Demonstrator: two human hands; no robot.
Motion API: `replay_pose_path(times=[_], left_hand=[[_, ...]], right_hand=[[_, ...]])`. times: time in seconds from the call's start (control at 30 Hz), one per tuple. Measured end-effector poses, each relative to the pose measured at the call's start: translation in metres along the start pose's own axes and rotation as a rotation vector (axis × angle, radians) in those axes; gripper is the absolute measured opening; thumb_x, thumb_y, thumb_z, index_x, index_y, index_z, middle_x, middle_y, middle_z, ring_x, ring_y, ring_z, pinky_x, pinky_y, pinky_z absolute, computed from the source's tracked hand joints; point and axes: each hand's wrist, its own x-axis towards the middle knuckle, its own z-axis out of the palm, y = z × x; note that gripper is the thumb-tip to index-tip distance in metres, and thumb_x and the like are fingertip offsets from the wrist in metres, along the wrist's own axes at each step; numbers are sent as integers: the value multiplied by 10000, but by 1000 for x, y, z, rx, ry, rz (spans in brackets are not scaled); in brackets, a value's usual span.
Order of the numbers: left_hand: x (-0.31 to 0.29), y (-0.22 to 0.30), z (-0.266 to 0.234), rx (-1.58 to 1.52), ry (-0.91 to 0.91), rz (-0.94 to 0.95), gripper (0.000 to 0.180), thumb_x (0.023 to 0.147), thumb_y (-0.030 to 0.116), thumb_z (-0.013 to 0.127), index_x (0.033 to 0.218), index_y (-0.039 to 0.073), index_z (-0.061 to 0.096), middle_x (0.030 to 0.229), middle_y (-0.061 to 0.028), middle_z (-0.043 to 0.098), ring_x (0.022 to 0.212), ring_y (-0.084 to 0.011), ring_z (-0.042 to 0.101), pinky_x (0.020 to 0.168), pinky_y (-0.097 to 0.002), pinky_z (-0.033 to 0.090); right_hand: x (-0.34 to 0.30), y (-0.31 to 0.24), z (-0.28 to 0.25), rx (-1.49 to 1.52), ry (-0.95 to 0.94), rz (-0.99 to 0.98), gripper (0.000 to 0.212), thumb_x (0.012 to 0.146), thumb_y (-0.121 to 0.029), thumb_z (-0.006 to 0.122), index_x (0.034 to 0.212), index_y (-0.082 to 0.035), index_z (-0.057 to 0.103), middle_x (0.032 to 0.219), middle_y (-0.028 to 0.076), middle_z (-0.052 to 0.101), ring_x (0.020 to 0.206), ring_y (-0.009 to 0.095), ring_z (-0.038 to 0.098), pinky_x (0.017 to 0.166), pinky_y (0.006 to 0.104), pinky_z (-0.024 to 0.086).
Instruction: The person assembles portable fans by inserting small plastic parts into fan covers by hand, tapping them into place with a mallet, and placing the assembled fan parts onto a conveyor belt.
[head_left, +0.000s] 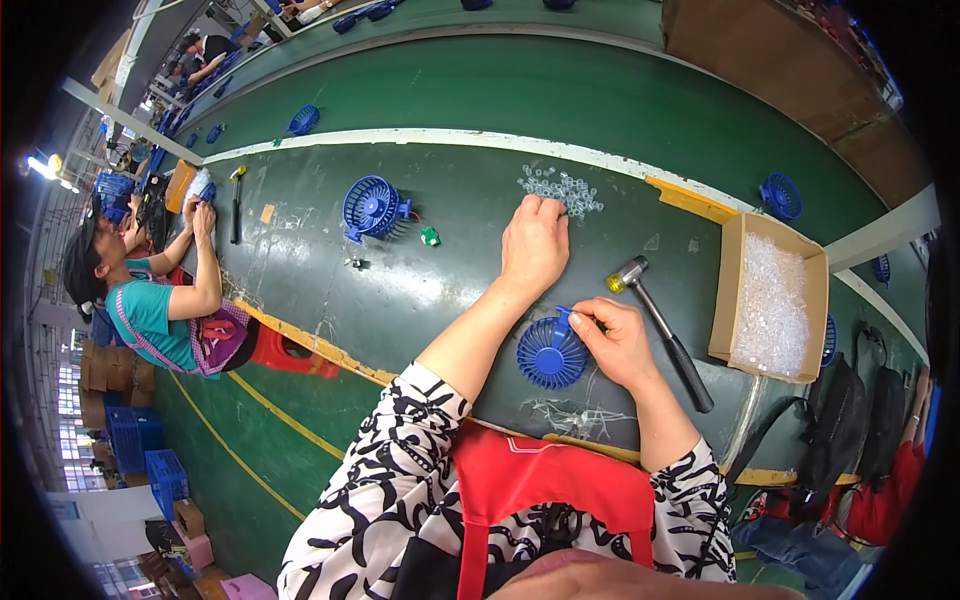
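Note:
My left hand [533, 242] reaches out to the near edge of a loose pile of small clear plastic pieces [568, 192]. Its fingers are curled down and together, and their tips are hidden, so anything pinched there does not show. Close to me, my right hand [612, 340] grips a blue fan housing [552, 354] by the short stem at its upper right. The round slatted grille faces up, resting on or just over the bench. To the right of that hand lies a hammer [664, 330] with a yellow-and-grey head and black handle.
An open cardboard box [733, 285] of clear pieces stands at right. Farther left are another blue fan [372, 208] with a green circuit board [430, 236]. A conveyor belt [470, 90] carrying blue fans runs behind the bench [310, 255]. A co-worker [160, 300] sits at left.

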Motion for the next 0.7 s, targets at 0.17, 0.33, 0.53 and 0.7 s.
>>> replay_pose_path(times=[0.17,0.33,0.53,0.7], left_hand=[[-2,-1,-1,46,-33,-10,85,845,55,631,913,39,583,934,-150,587,862,-382,603,721,-469,502],[-4,2,-2,45,-40,25,64,886,59,565,933,17,561,961,-173,584,916,-388,594,751,-491,499],[-6,1,-3,-11,-15,48,76,881,61,586,936,16,561,937,-159,597,891,-378,602,739,-480,502],[-7,-2,-3,-58,19,47,89,869,39,602,950,24,569,898,-165,595,856,-379,604,719,-470,496]], right_hand=[[1,-1,0,-25,7,-39,136,876,-104,675,912,27,678,781,118,666,675,186,628,618,305,477],[1,-1,0,-28,15,-43,130,873,-98,674,908,27,677,777,121,665,672,200,630,618,312,479],[1,0,-1,-22,5,-39,129,867,-94,675,905,30,675,779,126,667,680,209,636,620,315,482],[2,0,-1,-8,14,-52,134,867,-95,677,909,32,677,785,127,670,688,207,640,627,310,485]])
